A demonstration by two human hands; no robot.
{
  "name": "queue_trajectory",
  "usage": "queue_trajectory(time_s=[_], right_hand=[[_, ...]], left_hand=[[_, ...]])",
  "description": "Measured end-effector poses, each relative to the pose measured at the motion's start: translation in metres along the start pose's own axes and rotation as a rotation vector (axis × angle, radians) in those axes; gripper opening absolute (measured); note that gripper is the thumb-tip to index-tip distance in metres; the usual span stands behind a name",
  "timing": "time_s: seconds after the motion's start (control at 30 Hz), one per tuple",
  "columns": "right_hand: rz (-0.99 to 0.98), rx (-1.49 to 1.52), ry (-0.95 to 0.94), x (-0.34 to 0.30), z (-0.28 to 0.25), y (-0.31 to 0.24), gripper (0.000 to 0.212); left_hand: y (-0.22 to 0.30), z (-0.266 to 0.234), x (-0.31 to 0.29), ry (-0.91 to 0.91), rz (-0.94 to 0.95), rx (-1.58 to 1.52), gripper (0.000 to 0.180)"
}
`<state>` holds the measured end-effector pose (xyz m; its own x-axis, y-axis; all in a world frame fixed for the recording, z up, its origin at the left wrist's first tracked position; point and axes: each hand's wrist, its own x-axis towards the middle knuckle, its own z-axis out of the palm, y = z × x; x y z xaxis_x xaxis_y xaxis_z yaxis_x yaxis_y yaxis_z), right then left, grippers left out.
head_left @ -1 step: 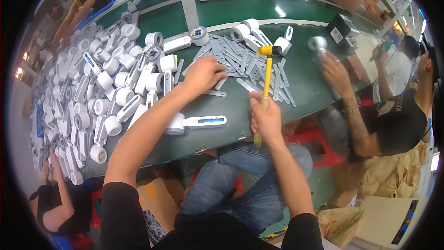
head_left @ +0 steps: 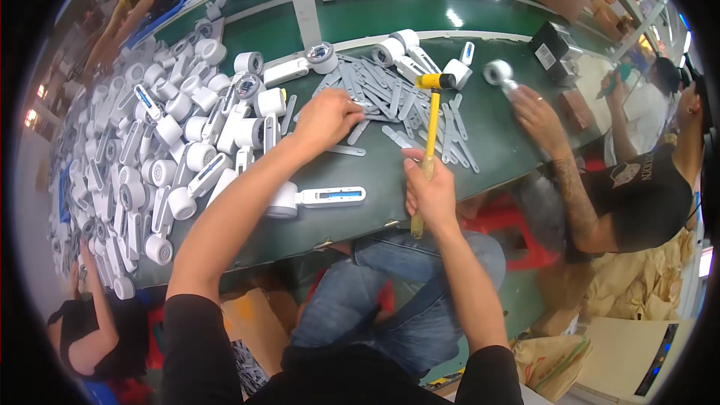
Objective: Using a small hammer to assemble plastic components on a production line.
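Gripping hand: from my distant seat I see the right hand (head_left: 433,191) closed around the lower handle of a yellow hammer (head_left: 433,120), whose head points away from the body, with its black face to the right.
Hammer: it shows over the table (head_left: 491,146), in front of loose strips; I cannot tell how high it is held.
Left hand: well apart from the right one, the left hand (head_left: 324,120) is left of the hammer, fingers curled down at the pile's near edge; I cannot tell whether they pinch a strip.
Grey strips: the flat strips (head_left: 375,90) lie heaped mostly left of the hammer's head, with some scattered right beside its handle.
Nearest fan: a white fan (head_left: 331,196) lies left of the hammer's grip, its blue slot facing up and its round end partly behind the left forearm.
Fan heap: many white and grey fans (head_left: 154,169) pile up far to the hammer's left.
Co-worker's hand: right of the hammer, another person's hand (head_left: 536,116) holds a blurred white fan (head_left: 497,72).
Black box: I see a box (head_left: 555,52) beyond that hand, farther right of the hammer.
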<state>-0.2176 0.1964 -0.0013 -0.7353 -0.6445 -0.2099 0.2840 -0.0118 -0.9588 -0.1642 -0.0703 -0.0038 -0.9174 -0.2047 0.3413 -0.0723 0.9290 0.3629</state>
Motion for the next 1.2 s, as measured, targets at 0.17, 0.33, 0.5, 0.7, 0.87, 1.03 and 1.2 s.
queue_trajectory(time_s=[0.17, 0.33, 0.5, 0.7, 0.87, 1.03, 1.2], right_hand=[[-0.018, 0.011, -0.039, -0.004, -0.011, -0.004, 0.038], [-0.054, -0.034, -0.129, -0.027, 0.015, -0.017, 0.039], [-0.141, -0.21, -0.15, -0.046, 0.028, -0.018, 0.021], [-0.219, -0.473, -0.111, -0.037, 0.027, -0.015, 0.025], [-0.226, -0.417, -0.311, -0.048, 0.045, -0.023, 0.021], [-0.125, -0.377, -0.27, -0.039, 0.045, -0.019, 0.022], [-0.19, -0.546, -0.259, -0.024, 0.049, -0.003, 0.022]], left_hand=[[0.025, -0.062, -0.026, 0.199, -0.161, -0.164, 0.021], [0.087, -0.105, -0.109, -0.11, -0.546, -0.689, 0.022], [0.104, -0.105, -0.138, -0.174, -0.625, -0.767, 0.026], [0.091, -0.088, -0.162, 0.157, -0.126, -0.279, 0.048], [0.09, -0.072, -0.161, 0.18, -0.221, -0.468, 0.024], [0.078, -0.069, -0.164, 0.246, -0.096, -0.288, 0.036], [0.063, -0.06, -0.173, 0.244, -0.062, -0.151, 0.065]])
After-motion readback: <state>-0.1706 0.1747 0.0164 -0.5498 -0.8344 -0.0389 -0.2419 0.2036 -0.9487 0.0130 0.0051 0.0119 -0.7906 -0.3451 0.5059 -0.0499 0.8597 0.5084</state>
